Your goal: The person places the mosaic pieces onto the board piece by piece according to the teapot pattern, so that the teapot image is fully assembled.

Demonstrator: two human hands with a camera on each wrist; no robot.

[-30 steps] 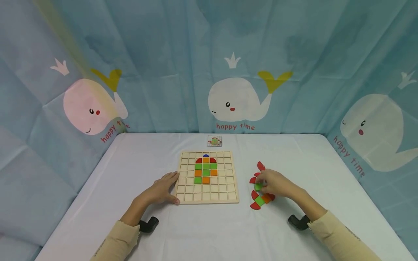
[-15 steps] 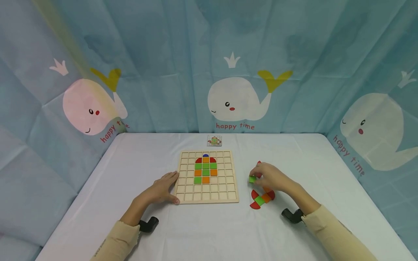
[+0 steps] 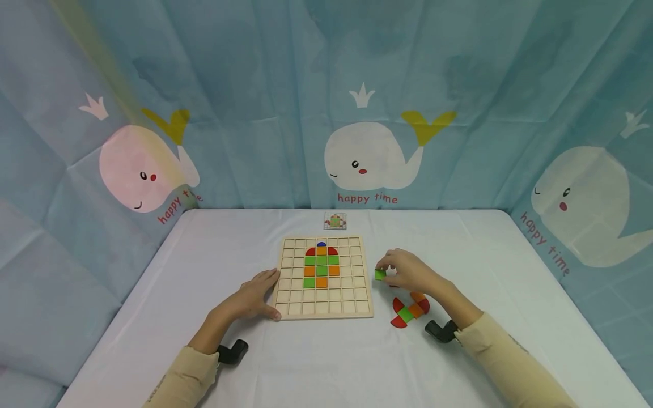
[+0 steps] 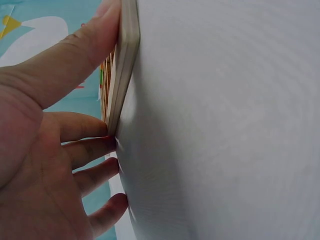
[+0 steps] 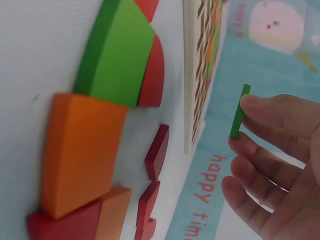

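In the head view my right hand (image 3: 412,273) pinches a green square tile (image 3: 380,275) just right of the wooden grid board (image 3: 348,296). The right wrist view shows this green tile (image 5: 240,112) edge-on between thumb and fingers, raised off the table. My left hand (image 3: 253,296) rests at the board's left edge, its thumb at the near left corner. Seen from the left wrist, its fingers are spread and fairly straight, touching the board's side (image 4: 121,75). Green, orange, red and blue pieces fill several cells in the board's upper middle, including a green square (image 3: 322,271).
Loose pieces lie right of the board, among them a green square (image 3: 405,314), an orange square (image 3: 415,310) and a red quarter-round (image 3: 399,322). My right hand hides some others. A small patterned card (image 3: 335,221) lies behind the board.
My right hand has lifted the green tile from the loose pieces and carried it left toward the board. My left hand and the board have stayed put.
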